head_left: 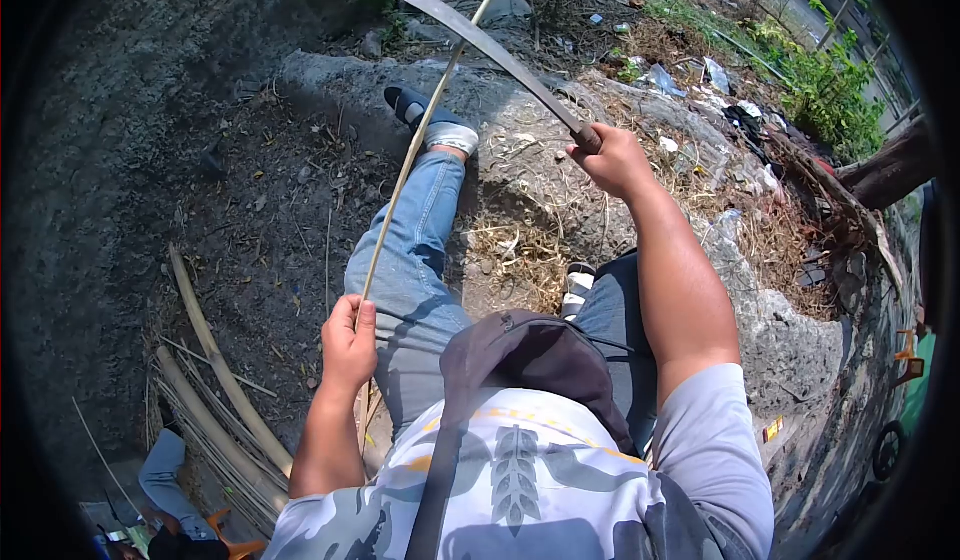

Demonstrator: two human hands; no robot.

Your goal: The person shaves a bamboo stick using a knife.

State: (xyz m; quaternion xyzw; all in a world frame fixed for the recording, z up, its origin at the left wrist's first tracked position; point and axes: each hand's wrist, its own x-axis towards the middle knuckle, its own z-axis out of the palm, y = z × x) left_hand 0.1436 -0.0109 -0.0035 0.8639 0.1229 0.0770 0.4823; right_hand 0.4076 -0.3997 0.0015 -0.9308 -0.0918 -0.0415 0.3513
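My left hand (348, 338) grips a long thin bamboo strip (420, 135) that runs up and away past my raised left leg. My right hand (612, 160) is closed around the handle of a long curved machete (490, 48). The blade crosses over the bamboo strip near its far part, above my left foot in a dark shoe (425, 112). I am seated, in jeans and a camouflage shirt, with a dark strap bag on my lap.
A bundle of bamboo poles (215, 400) lies on the ground at the lower left. Dirt ground spreads to the left; a rough concrete slab (780, 340) with dry grass and litter lies right. Another person's sleeve (165, 480) shows at the bottom left.
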